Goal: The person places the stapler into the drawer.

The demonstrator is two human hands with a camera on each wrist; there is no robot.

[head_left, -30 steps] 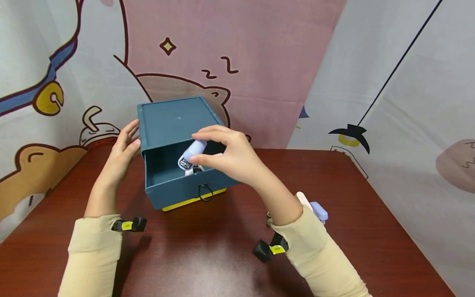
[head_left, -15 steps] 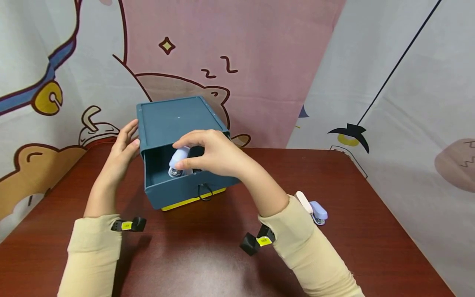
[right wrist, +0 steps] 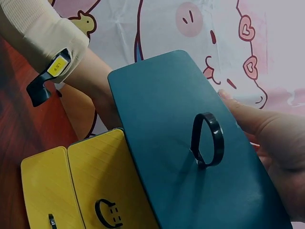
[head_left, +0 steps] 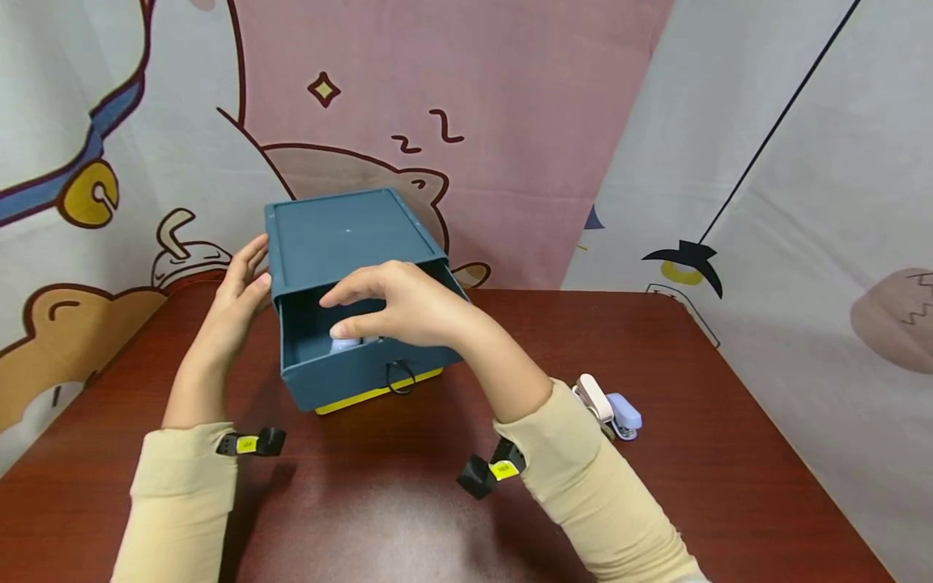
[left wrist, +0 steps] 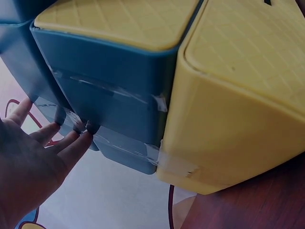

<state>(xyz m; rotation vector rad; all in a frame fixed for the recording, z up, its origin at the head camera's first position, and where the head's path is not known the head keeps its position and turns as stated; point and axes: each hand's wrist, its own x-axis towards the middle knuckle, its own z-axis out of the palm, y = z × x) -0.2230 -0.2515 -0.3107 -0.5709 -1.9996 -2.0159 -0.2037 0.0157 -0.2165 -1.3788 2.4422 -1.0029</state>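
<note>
A dark blue drawer unit (head_left: pixel 348 235) stands on the table, its top drawer (head_left: pixel 321 384) pulled out. My left hand (head_left: pixel 236 304) rests its straight fingertips on the unit's left side; the left wrist view shows them at the taped blue wall (left wrist: pixel 109 100). Over the drawer is my right hand (head_left: pixel 408 304), thumb and fingers spread apart. Just below that thumb, a light blue mini stapler (head_left: pixel 345 345) lies in the drawer, mostly hidden by the hand and drawer front. A black loop handle (right wrist: pixel 219 143) sits on the drawer front in the right wrist view.
On the table at right lie a white stapler (head_left: pixel 595 397) and a light blue mini stapler (head_left: pixel 625 416), side by side, close to my right sleeve. Yellow drawers (right wrist: pixel 97 181) with black loops sit below the blue one. A printed cloth (head_left: pixel 510 146) hangs behind the table.
My right hand has lowered the light blue mini stapler into the drawer, moving left and down, and has let go of it. My left hand stays at the unit's side.
</note>
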